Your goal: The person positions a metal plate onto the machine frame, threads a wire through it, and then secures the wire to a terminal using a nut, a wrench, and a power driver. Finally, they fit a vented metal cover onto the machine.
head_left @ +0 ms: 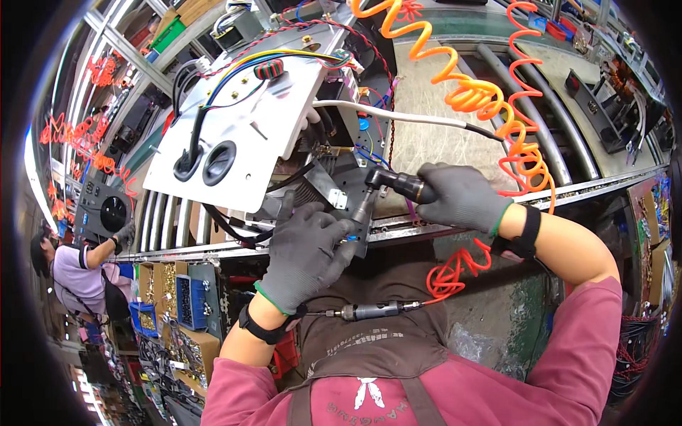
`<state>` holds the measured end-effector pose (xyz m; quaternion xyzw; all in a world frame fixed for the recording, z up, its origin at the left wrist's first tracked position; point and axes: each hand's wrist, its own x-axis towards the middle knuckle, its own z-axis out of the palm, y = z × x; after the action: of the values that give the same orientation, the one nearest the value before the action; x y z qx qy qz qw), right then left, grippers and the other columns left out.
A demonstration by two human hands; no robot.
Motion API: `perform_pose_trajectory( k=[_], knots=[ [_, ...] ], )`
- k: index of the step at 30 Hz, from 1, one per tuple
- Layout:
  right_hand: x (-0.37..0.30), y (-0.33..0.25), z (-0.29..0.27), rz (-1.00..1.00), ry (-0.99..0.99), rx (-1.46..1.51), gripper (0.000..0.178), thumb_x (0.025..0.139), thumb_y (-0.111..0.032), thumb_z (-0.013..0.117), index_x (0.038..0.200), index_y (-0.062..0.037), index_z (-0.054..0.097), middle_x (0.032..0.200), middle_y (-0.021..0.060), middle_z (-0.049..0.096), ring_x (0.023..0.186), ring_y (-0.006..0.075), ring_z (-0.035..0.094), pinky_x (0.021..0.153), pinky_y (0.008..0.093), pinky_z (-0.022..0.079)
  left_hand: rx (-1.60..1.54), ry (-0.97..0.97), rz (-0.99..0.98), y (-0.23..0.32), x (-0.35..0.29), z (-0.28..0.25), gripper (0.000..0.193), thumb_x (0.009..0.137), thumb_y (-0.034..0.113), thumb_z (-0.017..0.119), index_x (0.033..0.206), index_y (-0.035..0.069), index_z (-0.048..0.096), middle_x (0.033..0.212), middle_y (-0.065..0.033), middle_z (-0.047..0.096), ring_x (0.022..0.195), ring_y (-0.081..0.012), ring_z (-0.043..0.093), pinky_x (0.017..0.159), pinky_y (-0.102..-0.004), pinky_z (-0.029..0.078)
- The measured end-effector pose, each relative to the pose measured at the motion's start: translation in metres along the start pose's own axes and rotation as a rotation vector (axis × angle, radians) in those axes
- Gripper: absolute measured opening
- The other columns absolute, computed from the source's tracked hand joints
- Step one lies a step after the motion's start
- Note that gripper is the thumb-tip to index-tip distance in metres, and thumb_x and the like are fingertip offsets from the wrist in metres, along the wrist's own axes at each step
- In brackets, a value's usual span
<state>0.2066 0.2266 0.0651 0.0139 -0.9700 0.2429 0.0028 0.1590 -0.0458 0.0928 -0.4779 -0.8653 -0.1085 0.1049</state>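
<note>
My right hand (458, 197), in a grey glove, is wrapped round the black body of an angle driver (408, 186). Its long metal socket (361, 209) slants down toward a dark metal panel (361, 245) at the near edge of the machine. Beside the socket tip, my gloved left hand (302, 245) has its thumb and forefinger close together at a small bluish part I cannot make out. Its other fingers rest near the machine's lower edge. A white metal plate (227, 131) with black grommets and coloured wires tops the machine.
Orange coiled air hoses (469, 92) hang at the right. A white cable (412, 115) crosses the worktop. An inline air screwdriver (369, 310) on a red hose lies across my lap. Parts bins (192, 302) stand at the lower left. Another person (82, 273) works at the far left.
</note>
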Motion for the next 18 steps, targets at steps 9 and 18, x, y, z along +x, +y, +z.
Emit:
perform_pose_trajectory(
  k=[9,18],
  knots=[
    [0.025,-0.009,0.020,-0.120,-0.040,-0.005,0.034,0.073,-0.023,0.065,0.101,-0.0073,0.058,0.089,0.0154,0.062,0.084,0.0342,0.064,0.074,0.0447,0.051,-0.027,-0.130,-0.030,-0.013,0.005,0.005,0.017,0.082,0.027,0.064,0.094,0.015,0.068,0.086,-0.0057,0.064,0.091,-0.0245,0.062,0.102,-0.0476,0.038],
    [0.038,-0.001,0.023,-0.220,-0.087,-0.048,0.031,0.073,-0.022,0.066,0.097,-0.0046,0.057,0.088,0.0180,0.062,0.084,0.0357,0.063,0.074,0.0461,0.050,-0.037,0.056,0.050,-0.016,0.005,0.021,0.016,0.073,0.018,0.065,0.088,0.013,0.068,0.083,-0.0055,0.062,0.086,-0.0252,0.062,0.095,-0.0474,0.042]
  ],
)
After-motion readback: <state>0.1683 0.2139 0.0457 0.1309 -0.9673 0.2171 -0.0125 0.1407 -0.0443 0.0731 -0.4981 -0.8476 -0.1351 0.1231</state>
